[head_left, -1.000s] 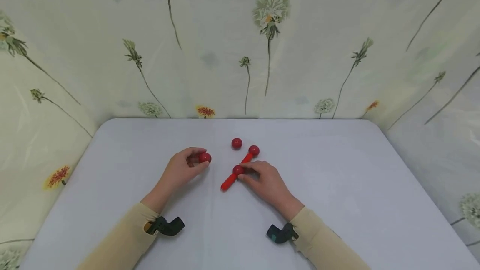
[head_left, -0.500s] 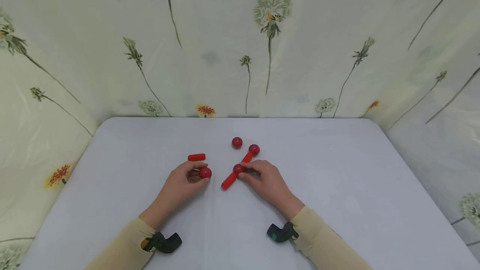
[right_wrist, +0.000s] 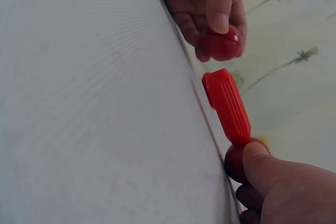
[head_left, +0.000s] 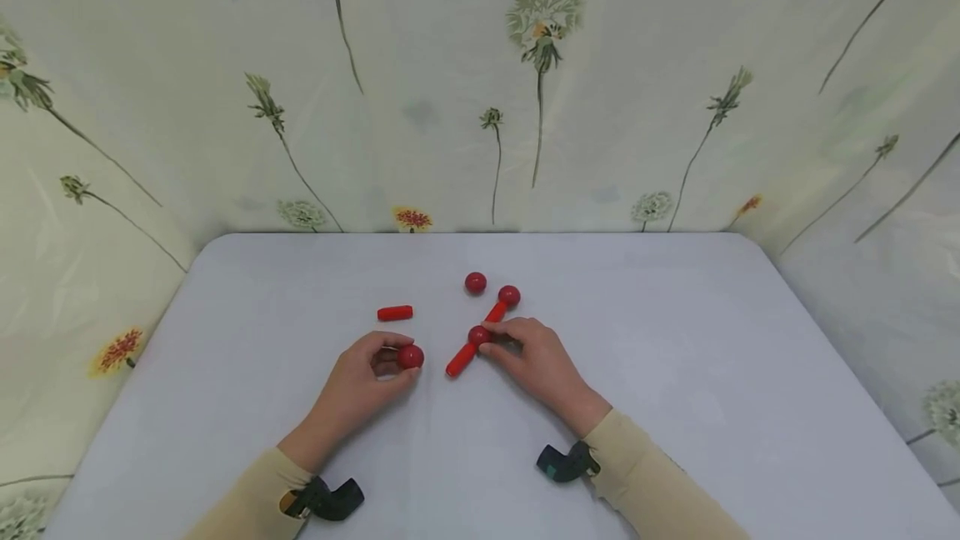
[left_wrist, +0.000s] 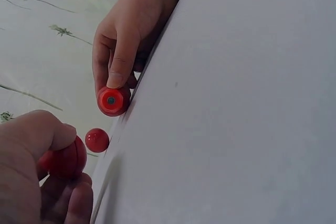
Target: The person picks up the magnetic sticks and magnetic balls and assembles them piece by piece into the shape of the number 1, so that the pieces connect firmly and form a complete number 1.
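Left hand (head_left: 366, 375) grips one ball (head_left: 410, 357), now farther from the loose rod (head_left: 395, 313); right hand (head_left: 538, 358) pinches another ball (head_left: 478, 336).

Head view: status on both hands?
Left hand holds one red ball. Right hand pinches second ball between two red rods. Nothing visible between first ball and nearer rod.

Red balls (head_left: 476, 282) & rods (head_left: 394, 313), flrl bkdrp (head_left: 420, 40)

red balls (head_left: 476, 282): 4 | red rods (head_left: 395, 313): 3 | black wrist cameras (head_left: 341, 501): 2 | beige sleeves (head_left: 652, 473): 2 | table (head_left: 697, 340): 1
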Action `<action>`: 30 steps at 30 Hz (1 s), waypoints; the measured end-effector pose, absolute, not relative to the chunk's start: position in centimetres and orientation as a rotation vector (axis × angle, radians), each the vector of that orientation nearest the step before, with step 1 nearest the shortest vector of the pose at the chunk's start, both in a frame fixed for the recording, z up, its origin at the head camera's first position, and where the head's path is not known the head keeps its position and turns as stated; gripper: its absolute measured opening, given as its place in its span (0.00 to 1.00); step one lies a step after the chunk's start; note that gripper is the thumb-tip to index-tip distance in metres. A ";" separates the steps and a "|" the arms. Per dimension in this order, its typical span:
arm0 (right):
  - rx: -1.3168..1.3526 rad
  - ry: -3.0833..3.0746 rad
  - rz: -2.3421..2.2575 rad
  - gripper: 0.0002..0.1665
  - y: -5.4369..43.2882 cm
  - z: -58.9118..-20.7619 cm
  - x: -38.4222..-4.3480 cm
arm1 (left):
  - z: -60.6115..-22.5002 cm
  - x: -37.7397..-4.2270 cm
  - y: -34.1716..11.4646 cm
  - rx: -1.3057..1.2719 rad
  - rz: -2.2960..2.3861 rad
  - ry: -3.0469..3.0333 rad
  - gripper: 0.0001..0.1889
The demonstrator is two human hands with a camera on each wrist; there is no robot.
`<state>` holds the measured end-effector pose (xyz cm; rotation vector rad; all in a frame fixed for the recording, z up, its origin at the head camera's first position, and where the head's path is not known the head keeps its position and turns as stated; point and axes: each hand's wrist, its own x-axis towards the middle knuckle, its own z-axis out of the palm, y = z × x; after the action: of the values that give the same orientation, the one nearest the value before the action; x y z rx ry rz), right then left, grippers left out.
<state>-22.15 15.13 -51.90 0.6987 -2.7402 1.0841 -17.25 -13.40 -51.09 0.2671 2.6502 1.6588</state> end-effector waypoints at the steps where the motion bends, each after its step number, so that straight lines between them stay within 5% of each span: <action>1: 0.702 -2.738 1.086 0.20 15.1 -51.8 -22.1 | -51.1 -17.2 -13.4 0.273 1.642 2.675 0.19; 30: 0.699 -2.742 1.080 0.20 15.0 -51.6 -22.0 | -51.4 -17.5 -13.5 0.361 1.448 2.760 0.17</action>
<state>-22.04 14.97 -51.60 0.6987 -2.7420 1.0802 -17.55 -13.53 -51.41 0.3605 2.7599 1.4483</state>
